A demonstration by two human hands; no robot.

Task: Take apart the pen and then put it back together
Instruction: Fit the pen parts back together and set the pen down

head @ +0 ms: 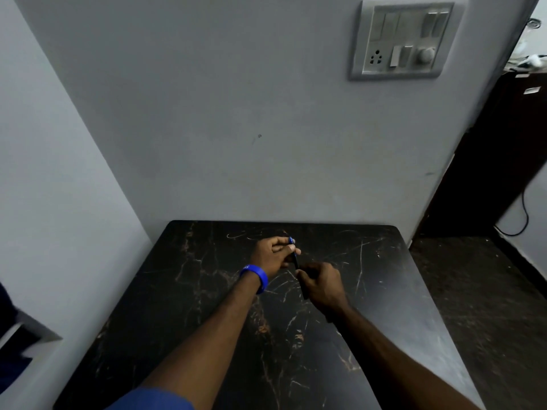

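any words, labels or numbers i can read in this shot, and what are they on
Nothing here reads clearly.
Blue wristband on the left wrist: white lettering, too small and blurred to read.
Small white label on the dark cabinet at right: too blurred to read.
Switch panel on the wall: no markings legible.
Pen held between left hand and right hand: no print visible.

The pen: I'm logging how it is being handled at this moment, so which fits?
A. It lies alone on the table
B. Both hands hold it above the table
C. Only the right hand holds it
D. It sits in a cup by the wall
B: the left hand grips the upper end of the pen, the right hand the lower end, over the dark table.
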